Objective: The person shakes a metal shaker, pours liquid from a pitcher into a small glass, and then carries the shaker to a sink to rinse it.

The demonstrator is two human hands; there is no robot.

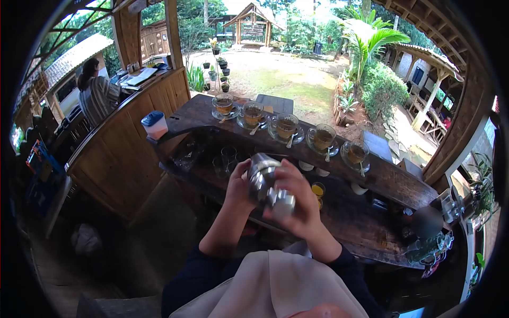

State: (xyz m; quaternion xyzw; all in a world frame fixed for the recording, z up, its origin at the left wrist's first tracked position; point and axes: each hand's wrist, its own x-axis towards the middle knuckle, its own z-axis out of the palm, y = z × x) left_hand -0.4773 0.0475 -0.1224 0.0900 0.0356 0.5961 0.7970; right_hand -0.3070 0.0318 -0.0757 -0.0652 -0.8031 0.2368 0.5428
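A shiny steel cocktail shaker (260, 177) is held over the lower counter, tilted, its narrower end pointing down to the right. My left hand (239, 185) is closed around its left side. My right hand (299, 199) wraps the other side, fingers over the upper part and around the narrow end; it is slightly blurred. Just beyond the hands, clear glass cups of brown tea (286, 126) stand in a row on saucers with spoons, along the raised counter. Below that ledge, a glass with yellow liquid (318, 189) sits right of my right hand.
Clear glasses (229, 153) stand on the lower wooden counter (360, 228) at left. A blue-lidded container (154, 125) is on the raised ledge's left end. More glassware (429, 246) crowds the right end. Another person (95, 95) sits behind the wooden partition (127, 153) at left.
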